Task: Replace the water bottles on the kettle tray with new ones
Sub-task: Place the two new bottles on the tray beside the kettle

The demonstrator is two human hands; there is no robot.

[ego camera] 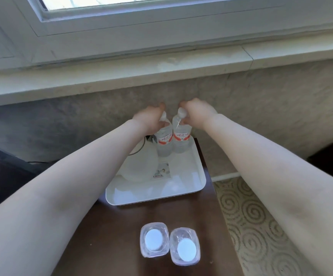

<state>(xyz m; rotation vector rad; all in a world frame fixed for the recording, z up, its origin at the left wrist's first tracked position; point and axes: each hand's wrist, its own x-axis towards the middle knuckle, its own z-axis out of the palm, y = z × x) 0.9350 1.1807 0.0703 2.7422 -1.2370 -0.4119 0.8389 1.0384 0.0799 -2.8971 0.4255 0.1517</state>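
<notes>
This looks like a hotel guest room or a similar lodging. A white kettle tray [198, 170] sits on a dark wooden worktop [119, 226] pushed against the wall under a window [121, 20] with a white frame and a pale stone sill [121, 76]. On the tray stand two small labelled water bottles [172, 140], a white kettle [141, 166] with its cord, and what seem to be small sachets [161, 171]. Two more capped bottles [169, 243] stand on the worktop nearer the camera. The floor has a carpet [251, 216] patterned with beige swirls, and the wall [82, 120] carries a mottled textured covering.
</notes>
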